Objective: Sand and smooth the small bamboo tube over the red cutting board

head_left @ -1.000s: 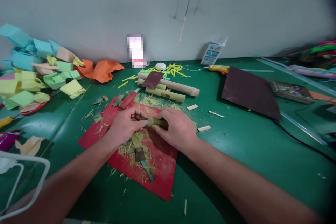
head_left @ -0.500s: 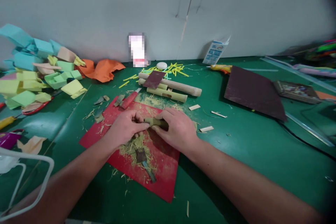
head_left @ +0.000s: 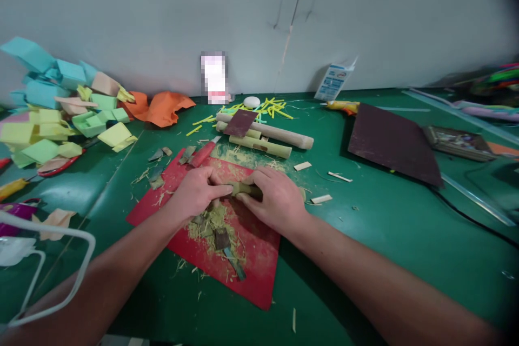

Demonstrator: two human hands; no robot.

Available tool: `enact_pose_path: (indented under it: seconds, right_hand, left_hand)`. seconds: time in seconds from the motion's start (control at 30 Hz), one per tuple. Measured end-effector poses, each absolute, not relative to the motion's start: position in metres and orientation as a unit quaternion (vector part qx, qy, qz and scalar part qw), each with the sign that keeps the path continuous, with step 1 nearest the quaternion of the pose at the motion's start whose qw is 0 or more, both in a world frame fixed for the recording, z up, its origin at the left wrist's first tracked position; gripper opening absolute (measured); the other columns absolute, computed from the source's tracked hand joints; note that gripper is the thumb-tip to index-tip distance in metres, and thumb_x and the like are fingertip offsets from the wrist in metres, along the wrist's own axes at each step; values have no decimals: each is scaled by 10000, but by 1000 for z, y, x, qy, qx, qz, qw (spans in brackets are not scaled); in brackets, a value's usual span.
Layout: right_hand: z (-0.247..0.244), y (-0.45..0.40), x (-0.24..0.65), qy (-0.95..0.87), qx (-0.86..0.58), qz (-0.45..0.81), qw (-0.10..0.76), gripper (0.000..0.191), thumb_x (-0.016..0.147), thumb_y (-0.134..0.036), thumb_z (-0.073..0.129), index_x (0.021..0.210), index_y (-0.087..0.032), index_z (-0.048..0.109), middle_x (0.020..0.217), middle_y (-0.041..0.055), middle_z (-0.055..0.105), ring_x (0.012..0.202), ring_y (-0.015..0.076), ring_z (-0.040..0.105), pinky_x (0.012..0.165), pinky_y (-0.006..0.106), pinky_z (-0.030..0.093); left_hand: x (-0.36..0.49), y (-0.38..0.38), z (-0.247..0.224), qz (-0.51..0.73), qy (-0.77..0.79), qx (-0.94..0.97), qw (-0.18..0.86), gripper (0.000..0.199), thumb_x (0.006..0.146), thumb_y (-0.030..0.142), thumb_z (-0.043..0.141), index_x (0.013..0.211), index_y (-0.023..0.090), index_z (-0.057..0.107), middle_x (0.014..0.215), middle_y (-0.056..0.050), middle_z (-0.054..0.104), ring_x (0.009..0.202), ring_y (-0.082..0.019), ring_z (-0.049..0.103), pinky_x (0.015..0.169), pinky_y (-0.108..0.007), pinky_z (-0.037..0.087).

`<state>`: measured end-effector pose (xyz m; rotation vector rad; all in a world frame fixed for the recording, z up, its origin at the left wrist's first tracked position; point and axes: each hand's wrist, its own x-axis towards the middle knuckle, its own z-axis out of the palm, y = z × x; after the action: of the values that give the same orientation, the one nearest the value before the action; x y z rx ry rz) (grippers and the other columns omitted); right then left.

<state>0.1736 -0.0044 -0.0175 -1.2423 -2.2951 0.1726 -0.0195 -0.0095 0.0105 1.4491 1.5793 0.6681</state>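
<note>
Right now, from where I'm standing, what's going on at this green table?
A person's right hand grips a short tube above a red sheet. The left hand has its fingers at the tube's other end; whether they pinch anything else is hidden. Shavings lie heaped on the sheet, with a red-handled tool by its far edge. More tubes lie behind, a dark square across them.

Setting: craft workspace, small-workshop type; home or shop, cannot tell. Evidence: green smooth-topped bench (head_left: 377, 238) against plain grey wall (head_left: 162, 21); greenish-yellow shavings and dust (head_left: 213, 224) over red flat sheet (head_left: 255, 270); pale tubular pieces with cut openings (head_left: 279, 150); red-handled blade tool (head_left: 203, 154); dark brown flat sheet (head_left: 391, 146); folded pastel paper shapes (head_left: 71, 73) heaped at left.
</note>
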Motion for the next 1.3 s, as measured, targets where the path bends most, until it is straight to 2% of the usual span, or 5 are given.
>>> enact_pose_path:
  seconds: [0.1, 0.37, 0.47, 0.67, 1.3]
  right_hand:
    - [-17, -4, 174, -848, -466, 53, 247, 196, 809, -317, 697, 765, -186, 558, 783, 28, 572, 743, 175, 497, 642, 295, 295]
    - [-15, -3, 174, -844, -474, 59, 244, 212, 812, -339, 699, 758, -188, 560, 773, 23, 573, 734, 171, 496, 634, 290, 292]
    - [-15, -3, 174, -843, -478, 62, 239, 199, 811, -332, 697, 767, -189, 565, 790, 24, 581, 741, 171, 503, 634, 291, 295]
    - [-14, -4, 176, -839, -483, 71, 241, 218, 812, -359, 702, 765, -194, 567, 784, 24, 585, 736, 172, 502, 634, 291, 299]
    - [-13, -1, 177, -832, -496, 72, 237, 234, 815, -365, 697, 747, -197, 550, 766, 21, 575, 723, 174, 503, 615, 292, 294]
  left_hand:
    - [-17, -9, 11, 285, 645, 576, 414, 314, 753, 398, 700, 627, 202, 491, 384, 61, 489, 351, -96, 422, 409, -225, 295]
    - [-19, -9, 8, 280, 635, 583, 423, 295, 739, 361, 719, 629, 202, 496, 410, 68, 471, 386, -97, 415, 443, -236, 300]
    - [-16, -7, 7, 309, 645, 590, 374, 284, 730, 330, 724, 600, 192, 512, 480, 55, 491, 451, -96, 425, 480, -244, 307]
    - [-18, -6, 4, 289, 626, 612, 386, 284, 688, 350, 754, 599, 184, 541, 575, 33, 543, 530, -110, 459, 524, -251, 330]
    - [-15, 0, 6, 294, 612, 623, 389, 271, 699, 328, 741, 608, 184, 530, 618, 29, 544, 572, -118, 480, 557, -256, 363]
